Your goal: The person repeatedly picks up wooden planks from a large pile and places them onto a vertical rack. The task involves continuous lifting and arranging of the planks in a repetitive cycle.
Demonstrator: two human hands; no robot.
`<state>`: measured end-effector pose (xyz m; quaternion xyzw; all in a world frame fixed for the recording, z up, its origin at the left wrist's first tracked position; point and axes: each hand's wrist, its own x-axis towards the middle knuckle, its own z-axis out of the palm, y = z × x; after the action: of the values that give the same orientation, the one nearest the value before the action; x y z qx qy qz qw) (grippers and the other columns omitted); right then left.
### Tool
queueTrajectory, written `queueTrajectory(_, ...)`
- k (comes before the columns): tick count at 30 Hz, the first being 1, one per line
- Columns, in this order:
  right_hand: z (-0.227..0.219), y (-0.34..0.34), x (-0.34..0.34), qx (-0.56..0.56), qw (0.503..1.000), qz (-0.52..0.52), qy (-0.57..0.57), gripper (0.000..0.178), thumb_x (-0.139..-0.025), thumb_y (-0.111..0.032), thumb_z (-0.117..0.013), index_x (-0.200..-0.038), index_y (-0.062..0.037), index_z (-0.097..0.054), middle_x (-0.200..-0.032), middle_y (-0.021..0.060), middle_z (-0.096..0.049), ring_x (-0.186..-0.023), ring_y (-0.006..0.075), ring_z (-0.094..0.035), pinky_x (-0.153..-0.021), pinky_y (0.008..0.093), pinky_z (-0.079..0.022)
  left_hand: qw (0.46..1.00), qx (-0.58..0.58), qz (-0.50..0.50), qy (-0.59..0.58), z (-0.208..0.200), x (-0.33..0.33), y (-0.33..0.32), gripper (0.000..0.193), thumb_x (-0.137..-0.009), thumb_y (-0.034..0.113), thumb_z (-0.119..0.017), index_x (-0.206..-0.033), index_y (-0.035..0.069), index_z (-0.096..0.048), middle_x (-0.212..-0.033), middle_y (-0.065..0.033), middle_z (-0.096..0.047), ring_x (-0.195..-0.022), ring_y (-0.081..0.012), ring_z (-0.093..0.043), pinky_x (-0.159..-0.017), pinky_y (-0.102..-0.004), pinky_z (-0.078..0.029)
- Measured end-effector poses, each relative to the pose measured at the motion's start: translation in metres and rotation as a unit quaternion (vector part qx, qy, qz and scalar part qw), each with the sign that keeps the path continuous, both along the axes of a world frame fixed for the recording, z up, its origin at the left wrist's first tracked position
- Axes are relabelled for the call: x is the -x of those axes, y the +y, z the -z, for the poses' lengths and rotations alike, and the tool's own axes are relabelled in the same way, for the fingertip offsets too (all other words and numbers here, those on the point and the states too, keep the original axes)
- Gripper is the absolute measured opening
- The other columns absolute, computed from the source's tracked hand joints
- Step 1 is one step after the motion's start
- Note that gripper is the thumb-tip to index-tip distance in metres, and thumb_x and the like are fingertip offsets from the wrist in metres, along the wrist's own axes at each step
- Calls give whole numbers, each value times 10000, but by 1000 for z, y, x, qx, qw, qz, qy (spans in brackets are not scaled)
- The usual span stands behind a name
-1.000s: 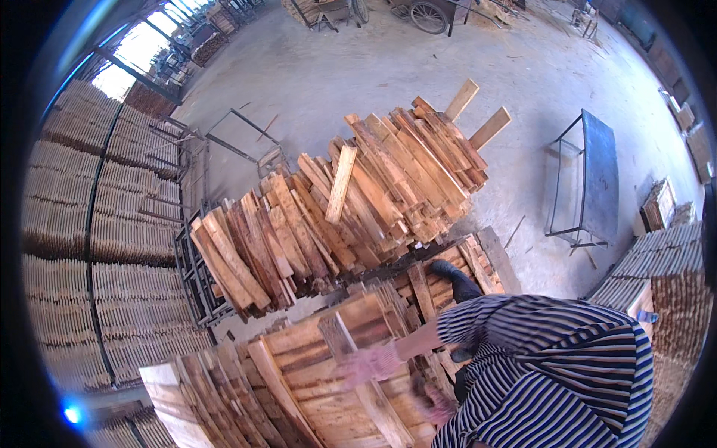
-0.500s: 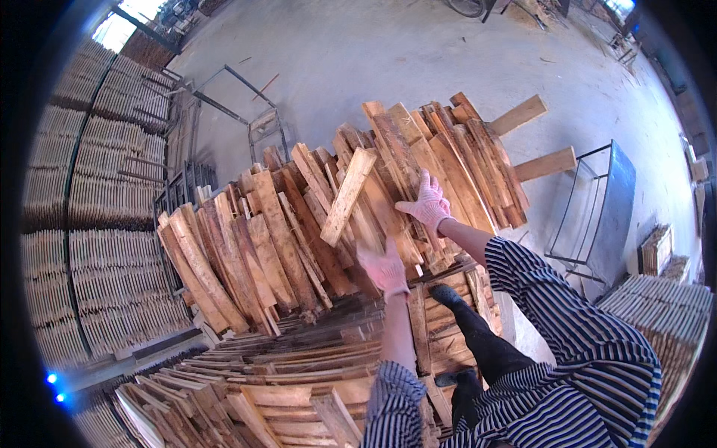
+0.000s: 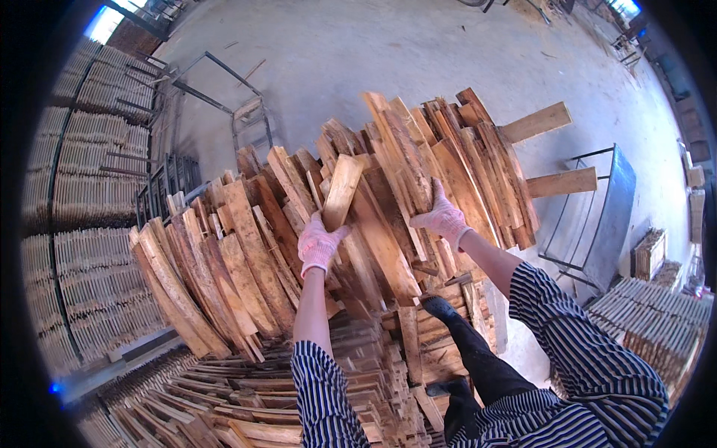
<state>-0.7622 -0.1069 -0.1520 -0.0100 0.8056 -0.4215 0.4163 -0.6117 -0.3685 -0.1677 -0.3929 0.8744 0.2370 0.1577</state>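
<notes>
My left hand, in a pink knit glove, is closed round the lower end of a short pale wooden board that lies slantwise on top of the pile. To the right, my right hand, gloved the same way, grips the lower end of a long bark-edged board, thumb on its left side and fingers on its right. Both boards rest among many rough boards stacked side by side in a long heap before me. The fingertips are partly hidden by the wood.
Tall stacks of thin slats line the left side. A metal frame stands beyond the pile, and a blue-topped metal stand at the right. Two boards jut out from the pile's right end. More boards lie low by my feet.
My left hand has moved left and taken hold of the short pale board, which now stands steeper. My right hand has closed on the bark-edged board, where it lay spread before.
</notes>
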Motion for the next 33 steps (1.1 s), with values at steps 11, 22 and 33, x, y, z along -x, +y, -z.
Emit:
queueTrajectory(11,35,19,18,3,999,10,-51,1412,-581,-286,-982,-1620,-104,-43,-1385,226,-574,-1232,313,-577,-1030,403,-475,969,-29,-235,68,2,18,159,1059,-733,275,-858,-1534,-24,-233,-1414,-293,-510,-1256,-404,-570,-1090,-422,-455)
queueTrajectory(22,-67,137,-133,92,976,-84,-176,1267,-651,-87,-905,-1602,-38,-69,-1418,148,-535,-1253,235,-537,-1086,339,-443,729,-536,-327,272,-26,-113,258,616,-812,69,-832,-1349,-18,-542,-1194,-98,-694,-1046,-173,-664,-929,-298,-545)
queueTrajectory(33,-199,143,-231,217,912,-312,-150,1428,-535,-164,-982,-1611,-115,-45,-1455,141,-506,-1295,248,-535,-1105,389,-447,518,-469,-452,555,-219,-248,316,582,-873,67,-772,-1387,16,-505,-1196,-93,-685,-1057,-196,-675,-944,-329,-566)
